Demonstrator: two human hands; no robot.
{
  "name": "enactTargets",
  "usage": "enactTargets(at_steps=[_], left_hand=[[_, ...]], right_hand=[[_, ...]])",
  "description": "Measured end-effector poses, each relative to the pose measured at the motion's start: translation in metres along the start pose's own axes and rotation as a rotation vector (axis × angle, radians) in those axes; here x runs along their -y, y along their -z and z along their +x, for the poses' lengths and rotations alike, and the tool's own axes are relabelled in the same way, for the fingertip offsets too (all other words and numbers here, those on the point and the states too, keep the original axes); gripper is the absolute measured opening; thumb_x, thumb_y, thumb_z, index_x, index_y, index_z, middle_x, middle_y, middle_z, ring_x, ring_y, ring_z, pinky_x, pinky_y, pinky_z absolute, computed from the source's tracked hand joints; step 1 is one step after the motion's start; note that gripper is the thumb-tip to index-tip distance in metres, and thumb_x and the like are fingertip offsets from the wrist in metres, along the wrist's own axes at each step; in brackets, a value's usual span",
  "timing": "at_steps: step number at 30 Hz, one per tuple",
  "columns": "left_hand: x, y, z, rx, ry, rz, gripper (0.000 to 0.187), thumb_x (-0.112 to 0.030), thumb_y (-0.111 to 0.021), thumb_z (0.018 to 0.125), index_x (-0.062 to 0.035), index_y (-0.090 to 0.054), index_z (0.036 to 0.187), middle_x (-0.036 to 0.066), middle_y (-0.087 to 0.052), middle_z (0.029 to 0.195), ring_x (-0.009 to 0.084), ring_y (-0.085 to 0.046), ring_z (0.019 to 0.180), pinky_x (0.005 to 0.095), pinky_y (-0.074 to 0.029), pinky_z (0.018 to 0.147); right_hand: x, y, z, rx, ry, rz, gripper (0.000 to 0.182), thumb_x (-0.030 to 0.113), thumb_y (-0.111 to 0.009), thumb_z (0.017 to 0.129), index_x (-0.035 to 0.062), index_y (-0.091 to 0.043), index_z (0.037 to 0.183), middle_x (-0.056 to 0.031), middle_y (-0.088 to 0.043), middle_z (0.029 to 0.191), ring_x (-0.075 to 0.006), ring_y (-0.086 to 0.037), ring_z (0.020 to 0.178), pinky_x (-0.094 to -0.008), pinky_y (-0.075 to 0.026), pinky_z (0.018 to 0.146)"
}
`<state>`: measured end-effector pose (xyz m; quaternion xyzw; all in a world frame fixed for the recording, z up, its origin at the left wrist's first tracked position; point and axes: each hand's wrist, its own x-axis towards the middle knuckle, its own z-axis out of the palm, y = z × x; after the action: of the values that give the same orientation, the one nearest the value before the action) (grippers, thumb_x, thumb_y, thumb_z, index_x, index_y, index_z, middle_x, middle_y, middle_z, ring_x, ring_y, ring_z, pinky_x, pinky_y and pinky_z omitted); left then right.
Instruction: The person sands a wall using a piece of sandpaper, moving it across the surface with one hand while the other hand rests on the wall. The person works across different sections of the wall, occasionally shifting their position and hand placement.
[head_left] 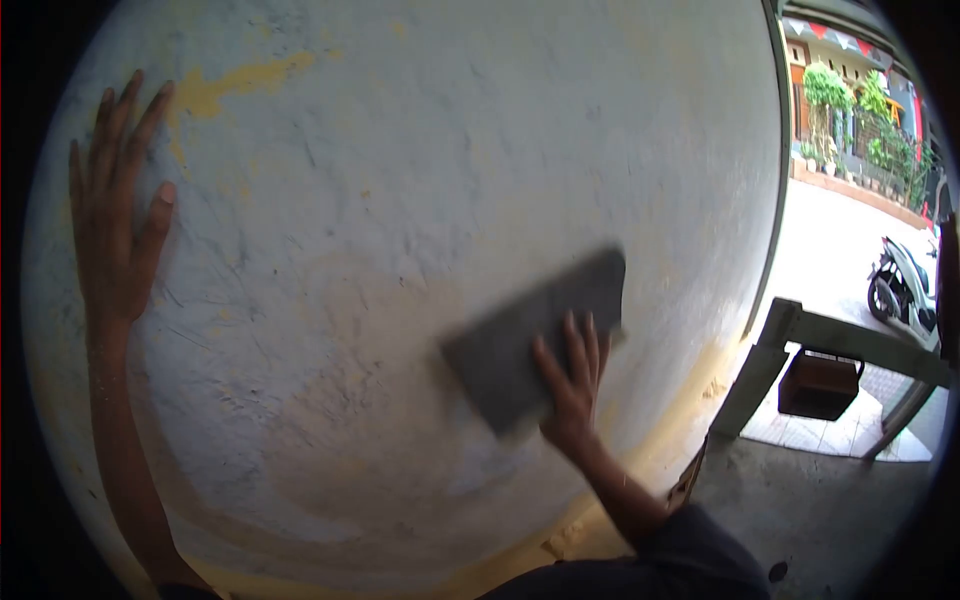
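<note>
My left hand (118, 220) lies flat on the wall at the upper left, fingers spread and holding nothing. The wall (400, 200) is pale grey-white, with scratches, yellow patches and a brownish area low in the middle. Right of centre, my right hand (575, 385) presses a dark grey sheet of sandpaper (510, 345) against the wall. Its fingers lie over the sheet's lower right part, and the palm side is hidden. The sheet is tilted, with its right end higher, and its edges are blurred.
A wooden frame (860, 345) stands on the floor at the right, with a brown box-shaped container (820, 385) by it. Beyond the wall's right edge are a parked motorbike (905, 285) and green plants (825, 90). Yellowish debris (565, 540) lies along the wall's foot.
</note>
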<state>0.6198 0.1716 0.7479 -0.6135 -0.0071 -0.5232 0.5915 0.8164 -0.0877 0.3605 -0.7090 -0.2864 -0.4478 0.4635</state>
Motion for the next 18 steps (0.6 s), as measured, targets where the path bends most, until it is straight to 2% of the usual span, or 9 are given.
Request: enactTargets(at_steps=[1, 2, 4, 7, 10, 13, 16, 18], left_hand=[[-0.001, 0.001, 0.000, 0.008, 0.009, 0.005, 0.061, -0.058, -0.028, 0.097, -0.0275, -0.038, 0.149, 0.001, -0.030, 0.158, 0.0258, -0.020, 0.149, 0.0602, -0.009, 0.118], [-0.003, 0.001, 0.000, 0.021, 0.001, -0.007, 0.061, -0.058, -0.028, 0.097, -0.0274, -0.038, 0.149, 0.001, -0.030, 0.158, 0.0258, -0.020, 0.149, 0.0603, -0.008, 0.118], [-0.002, -0.002, 0.003, 0.011, -0.022, -0.023, 0.062, -0.059, -0.028, 0.097, -0.0274, -0.038, 0.149, 0.001, -0.030, 0.158, 0.0257, -0.020, 0.149, 0.0601, -0.008, 0.118], [-0.004, -0.001, 0.003, 0.005, -0.006, -0.039, 0.063, -0.060, -0.028, 0.096, -0.0269, -0.038, 0.149, 0.001, -0.030, 0.158, 0.0255, -0.020, 0.149, 0.0597, -0.008, 0.118], [-0.004, 0.001, 0.001, 0.025, 0.008, -0.028, 0.065, -0.062, -0.028, 0.096, -0.0264, -0.038, 0.149, 0.001, -0.030, 0.158, 0.0254, -0.019, 0.149, 0.0592, -0.008, 0.118], [-0.007, 0.004, 0.003, 0.033, 0.027, -0.003, 0.066, -0.063, -0.027, 0.096, -0.0261, -0.038, 0.149, 0.001, -0.030, 0.158, 0.0254, -0.019, 0.149, 0.0589, -0.007, 0.119], [-0.004, 0.006, 0.003, 0.051, 0.021, 0.002, 0.066, -0.063, -0.027, 0.096, -0.0261, -0.038, 0.149, 0.001, -0.030, 0.158, 0.0253, -0.019, 0.149, 0.0585, -0.007, 0.119], [-0.008, 0.002, 0.005, 0.051, 0.009, 0.006, 0.066, -0.063, -0.027, 0.096, -0.0262, -0.038, 0.149, 0.001, -0.029, 0.158, 0.0253, -0.019, 0.149, 0.0583, -0.007, 0.119]], right_hand=[[-0.006, -0.006, -0.029, 0.005, 0.014, -0.006, 0.064, 0.001, -0.060, 0.073, 0.0236, -0.061, 0.133, -0.0177, -0.037, 0.152, -0.0414, -0.025, 0.145, -0.0649, -0.007, 0.115], [-0.009, -0.007, -0.020, 0.005, 0.016, -0.003, 0.064, 0.001, -0.060, 0.073, 0.0236, -0.061, 0.133, -0.0177, -0.037, 0.152, -0.0414, -0.025, 0.145, -0.0649, -0.007, 0.115], [-0.013, 0.001, 0.018, -0.061, 0.068, -0.010, 0.066, -0.001, -0.060, 0.071, 0.0239, -0.061, 0.133, -0.0170, -0.037, 0.152, -0.0411, -0.026, 0.144, -0.0641, -0.006, 0.115], [0.001, 0.019, 0.112, -0.148, 0.060, -0.003, 0.080, -0.007, -0.055, 0.067, 0.0233, -0.053, 0.141, -0.0148, -0.033, 0.155, -0.0402, -0.023, 0.145, -0.0615, -0.007, 0.117], [-0.004, 0.012, 0.105, -0.145, 0.050, -0.020, 0.081, -0.008, -0.056, 0.066, 0.0226, -0.053, 0.141, -0.0152, -0.033, 0.155, -0.0397, -0.023, 0.145, -0.0608, -0.008, 0.117], [-0.027, -0.011, -0.011, -0.073, 0.027, -0.010, 0.067, -0.004, -0.056, 0.072, 0.0211, -0.059, 0.134, -0.0202, -0.037, 0.152, -0.0461, -0.024, 0.144, -0.0647, -0.009, 0.115], [-0.035, -0.012, -0.010, -0.074, 0.061, 0.000, 0.067, -0.004, -0.056, 0.072, 0.0205, -0.059, 0.134, -0.0197, -0.037, 0.152, -0.0460, -0.024, 0.144, -0.0640, -0.009, 0.115], [-0.023, 0.009, 0.062, -0.112, 0.050, 0.009, 0.072, -0.006, -0.054, 0.070, 0.0191, -0.056, 0.138, -0.0185, -0.035, 0.153, -0.0440, -0.023, 0.144, -0.0618, -0.008, 0.116]])
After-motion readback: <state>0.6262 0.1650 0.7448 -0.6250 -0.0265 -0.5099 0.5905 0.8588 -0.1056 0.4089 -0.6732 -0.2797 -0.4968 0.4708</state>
